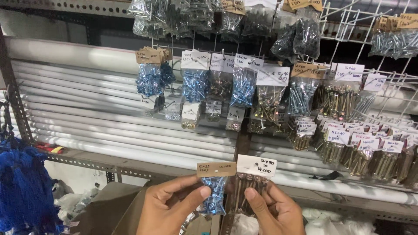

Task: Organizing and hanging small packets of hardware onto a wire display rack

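My left hand [167,209] pinches a small clear bag of blue-silver screws [214,193] with a brown card label on top. My right hand [275,211] holds a second bag, of longer brass-coloured screws [247,191] with a white card label. Both bags are held upright side by side, touching, low in the middle of the view. Directly above them hang many more labelled screw bags [244,85] on hooks of a white wire rack [348,30].
Long white pipes [87,113] lie stacked on a perforated metal shelf [104,162] behind the bags. Blue netting [24,191] hangs at the left edge. A brown cardboard box [111,209] stands below the shelf. White plastic bags lie at lower right.
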